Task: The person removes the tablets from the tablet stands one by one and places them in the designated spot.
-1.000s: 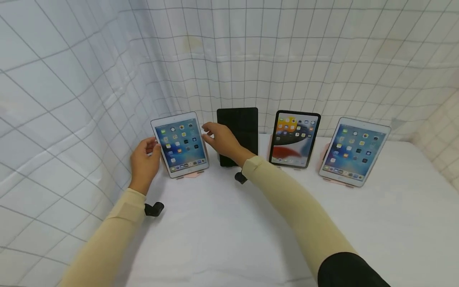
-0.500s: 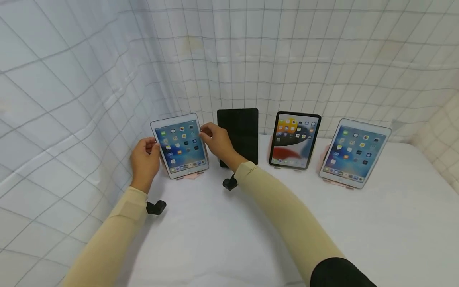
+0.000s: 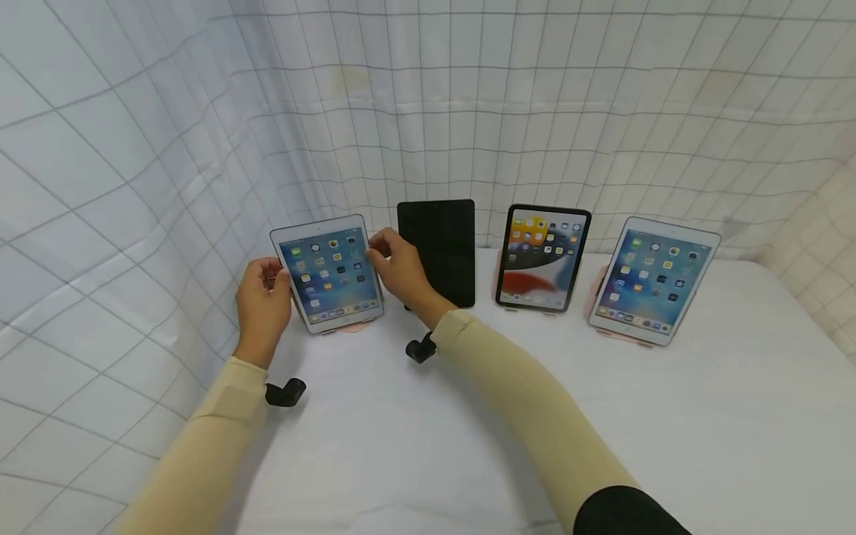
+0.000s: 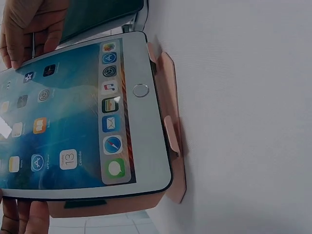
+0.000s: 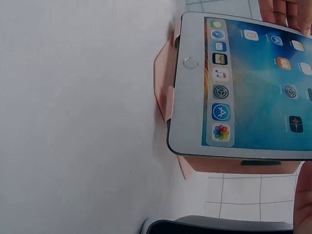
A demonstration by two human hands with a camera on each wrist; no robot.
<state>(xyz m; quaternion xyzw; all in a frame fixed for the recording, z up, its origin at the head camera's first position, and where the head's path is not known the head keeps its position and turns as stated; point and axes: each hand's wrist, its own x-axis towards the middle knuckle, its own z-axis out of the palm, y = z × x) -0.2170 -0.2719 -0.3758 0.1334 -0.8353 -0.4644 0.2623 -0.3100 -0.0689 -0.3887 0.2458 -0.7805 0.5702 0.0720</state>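
Note:
A white tablet with a lit screen of app icons leans at the left, propped on a pink stand whose small lips sit at its bottom edge. Its left edge is held by my left hand, thumb in front and fingers curled behind. At the opposite edge my right hand pinches the frame near the upper part. In the left wrist view the right hand has its thumb on the front border. Only the fingers of my left hand show there.
A dark tablet with a black screen stands close behind my right hand. Further right are a black-framed lit tablet and another white tablet. Gridded white curtains hang behind and at the left of the white table.
My right hand has moved left and taken hold of the white tablet's right edge. The tablet's top has come slightly down and forward. My left hand stays at its left edge.

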